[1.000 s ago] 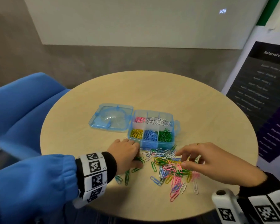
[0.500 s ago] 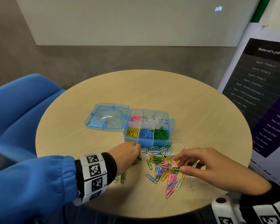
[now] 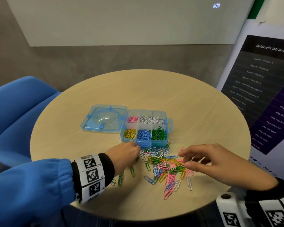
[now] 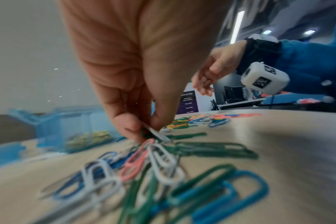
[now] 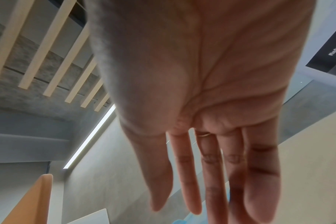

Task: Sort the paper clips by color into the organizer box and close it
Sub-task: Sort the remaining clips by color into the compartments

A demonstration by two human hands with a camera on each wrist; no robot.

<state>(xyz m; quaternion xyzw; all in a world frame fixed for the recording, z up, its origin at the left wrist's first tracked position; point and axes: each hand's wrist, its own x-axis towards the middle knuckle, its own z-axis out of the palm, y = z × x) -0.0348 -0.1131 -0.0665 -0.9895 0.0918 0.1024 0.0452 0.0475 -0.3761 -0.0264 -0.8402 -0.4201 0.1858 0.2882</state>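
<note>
The blue organizer box (image 3: 169,126) stands open on the round table, its lid (image 3: 104,118) flat to the left. Its compartments hold pink, white, yellow, blue and green clips. A mixed pile of paper clips (image 3: 165,164) lies just in front of the box. My left hand (image 3: 127,154) is at the pile's left edge, and in the left wrist view its fingertips (image 4: 130,128) pinch green clips (image 4: 145,134). My right hand (image 3: 208,158) hovers over the pile's right side with straight, spread fingers (image 5: 211,174) and holds nothing.
Loose green clips (image 3: 121,177) lie near my left wrist. A blue chair (image 3: 11,110) stands left of the table (image 3: 195,102). A dark printed banner (image 3: 266,89) stands at the right. A grey wall rises behind.
My left hand has slid forward and right to the pile's near-box edge. The right hand has lifted slightly over the pile with its fingers more spread.
</note>
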